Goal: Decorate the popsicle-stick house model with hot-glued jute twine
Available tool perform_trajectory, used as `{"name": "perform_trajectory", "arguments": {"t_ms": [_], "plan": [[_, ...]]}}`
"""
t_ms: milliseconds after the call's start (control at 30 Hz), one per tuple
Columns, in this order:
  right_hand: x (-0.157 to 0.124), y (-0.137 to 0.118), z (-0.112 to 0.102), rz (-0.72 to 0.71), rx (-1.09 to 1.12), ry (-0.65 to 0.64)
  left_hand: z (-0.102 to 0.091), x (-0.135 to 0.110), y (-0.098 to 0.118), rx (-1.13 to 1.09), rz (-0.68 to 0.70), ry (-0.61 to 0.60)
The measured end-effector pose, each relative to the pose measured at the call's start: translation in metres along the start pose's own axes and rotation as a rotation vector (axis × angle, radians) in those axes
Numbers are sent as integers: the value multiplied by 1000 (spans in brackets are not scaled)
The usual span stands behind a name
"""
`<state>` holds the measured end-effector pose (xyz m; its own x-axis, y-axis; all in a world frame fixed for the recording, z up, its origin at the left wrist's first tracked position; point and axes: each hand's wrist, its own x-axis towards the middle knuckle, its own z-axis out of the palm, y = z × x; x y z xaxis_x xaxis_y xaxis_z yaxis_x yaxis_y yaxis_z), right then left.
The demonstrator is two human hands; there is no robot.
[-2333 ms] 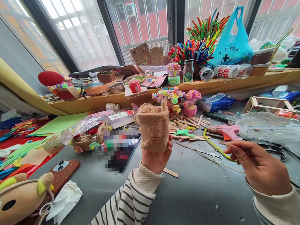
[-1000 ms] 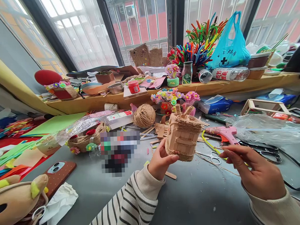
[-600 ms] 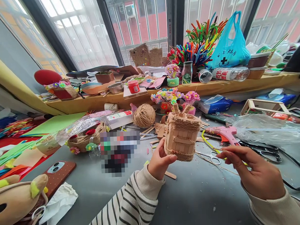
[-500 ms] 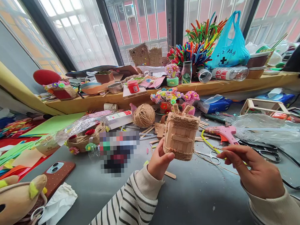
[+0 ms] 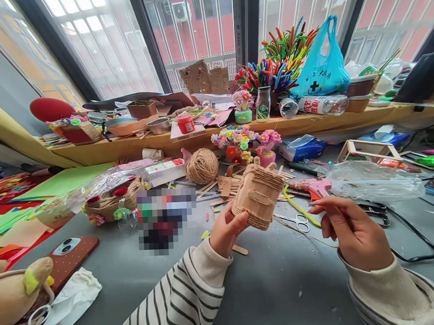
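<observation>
My left hand [image 5: 225, 230] is closed on a small cup [image 5: 257, 196] built of wooden sticks and bound with jute twine, tilted to the right above the grey table [image 5: 272, 284]. My right hand [image 5: 351, 233] hovers to the right of the cup with its fingers pinched on a yellow pipe cleaner [image 5: 298, 208] that curves off to the left. A thin jute strand [image 5: 306, 233] runs under that hand across the table.
Nearby lie scissors [image 5: 297, 222], a pink glue gun [image 5: 313, 187], a ball of jute twine [image 5: 202, 165], loose wooden sticks [image 5: 225, 185], a twine basket [image 5: 109, 201], a phone [image 5: 68, 253], a plush toy [image 5: 17, 295] and a clear plastic bag [image 5: 374, 180]. Pipe-cleaner flowers [image 5: 246, 139] and a cluttered sill stand behind.
My left hand brought the cup down from an upright raised position and tilted it rightward, turning its stick wall into view. My right hand stayed nearly in place, holding the yellow pipe cleaner.
</observation>
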<state>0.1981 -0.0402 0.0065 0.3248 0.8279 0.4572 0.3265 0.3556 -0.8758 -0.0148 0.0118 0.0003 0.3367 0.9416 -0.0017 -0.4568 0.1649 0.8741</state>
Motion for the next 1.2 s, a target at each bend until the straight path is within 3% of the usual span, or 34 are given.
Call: {"name": "perform_trajectory", "arguments": {"t_ms": [100,333,633,900,1100,1200], "plan": [[0,1,-2,-15,-137,-10,3,0,-2,79,37,-9],[1,-1,-1,-157,-233,5,7,0,1,185,77,8],[3,3,-4,-303,-292,-58,2,-2,-7,327,87,-163],[5,6,-7,-363,-325,-46,2,-3,-6,377,88,-215],[10,6,-12,-623,-438,-42,2,-3,-7,457,156,-217],[12,11,-13,-623,-429,-55,1,-3,-8,492,175,-228]]}}
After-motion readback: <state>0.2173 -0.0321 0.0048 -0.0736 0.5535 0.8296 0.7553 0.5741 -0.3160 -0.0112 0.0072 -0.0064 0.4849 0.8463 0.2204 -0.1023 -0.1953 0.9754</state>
